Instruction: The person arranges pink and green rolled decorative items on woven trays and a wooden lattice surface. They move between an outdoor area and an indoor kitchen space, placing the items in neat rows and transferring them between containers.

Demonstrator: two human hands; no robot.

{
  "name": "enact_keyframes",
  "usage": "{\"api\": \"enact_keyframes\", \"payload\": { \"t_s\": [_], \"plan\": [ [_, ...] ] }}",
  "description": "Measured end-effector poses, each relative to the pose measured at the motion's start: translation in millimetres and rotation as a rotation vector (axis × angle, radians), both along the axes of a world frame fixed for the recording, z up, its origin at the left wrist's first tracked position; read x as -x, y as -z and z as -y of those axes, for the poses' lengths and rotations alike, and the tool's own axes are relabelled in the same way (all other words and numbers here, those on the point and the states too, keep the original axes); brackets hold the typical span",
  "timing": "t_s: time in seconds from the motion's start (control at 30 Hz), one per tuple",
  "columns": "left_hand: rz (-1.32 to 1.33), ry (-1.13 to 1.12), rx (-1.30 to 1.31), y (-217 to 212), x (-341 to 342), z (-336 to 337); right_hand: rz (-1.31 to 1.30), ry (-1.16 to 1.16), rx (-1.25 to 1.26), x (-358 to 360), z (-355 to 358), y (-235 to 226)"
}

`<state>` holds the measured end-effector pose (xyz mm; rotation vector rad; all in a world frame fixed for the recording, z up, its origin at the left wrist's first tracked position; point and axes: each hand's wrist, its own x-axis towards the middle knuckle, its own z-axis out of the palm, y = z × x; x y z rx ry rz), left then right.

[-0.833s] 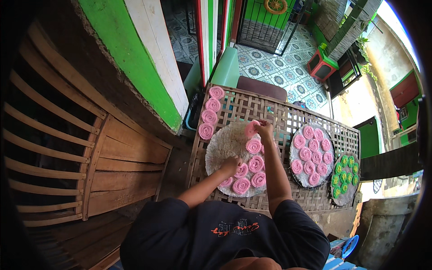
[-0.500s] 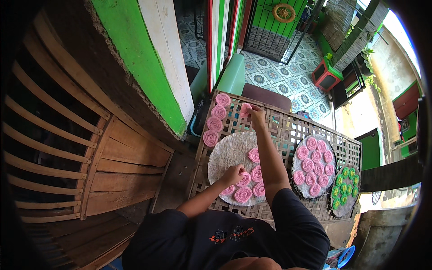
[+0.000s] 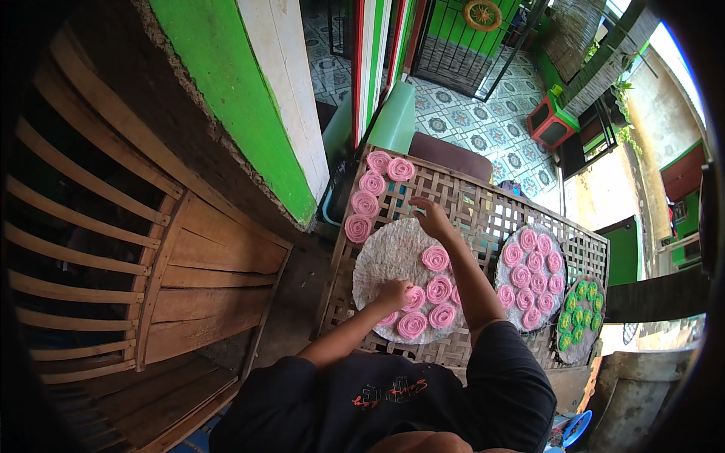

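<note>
My left hand (image 3: 393,295) is closed, its fingertips pinching the edge of a pink coiled rosette (image 3: 414,299) on a round, pale, rough-surfaced mat (image 3: 380,260). Several like rosettes lie on the right and near parts of that mat. Above the woven bamboo rack (image 3: 445,185), just beyond the mat's far edge, my right hand (image 3: 433,219) is empty with fingers apart. At the rack's far left corner a pink rosette (image 3: 400,169) lies flat on the slats, beside a column of several others (image 3: 365,203) along the left edge.
Further right on the rack are a second round mat with pink rosettes (image 3: 537,261) and a smaller one with green-and-yellow pieces (image 3: 578,314). A green plastic chair (image 3: 393,117) stands past the far edge. A wooden slatted bench (image 3: 219,272) stands to the left.
My right hand has let go of a pink rosette at the rack's far left corner and drawn back toward me. The left hand stays at the same rosette.
</note>
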<state>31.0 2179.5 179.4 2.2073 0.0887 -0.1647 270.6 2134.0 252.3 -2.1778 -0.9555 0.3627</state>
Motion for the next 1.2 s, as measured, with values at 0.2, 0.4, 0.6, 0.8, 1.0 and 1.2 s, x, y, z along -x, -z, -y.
{"api": "enact_keyframes", "payload": {
  "t_s": [0.2,0.4,0.6,0.8,1.0,1.2],
  "plan": [
    [0.088,0.168,0.072,-15,-2,11,0.323,-0.257,0.476,80,107,-1],
    [-0.053,0.256,0.18,-49,-1,-5,0.092,0.039,0.191,46,154,-21],
    [-0.258,0.048,0.688,-25,8,-26,-0.4,0.351,-0.262,-2,100,-37],
    [-0.128,-0.307,0.953,-50,4,-80,-0.841,0.432,-0.697,-23,-24,22],
    [0.058,-0.483,1.002,-63,-18,-129,-0.233,0.439,-0.199,-34,-51,86],
    [0.153,-0.49,0.628,-35,-80,-151,0.242,0.355,-0.113,13,-2,33]
  ]
}}
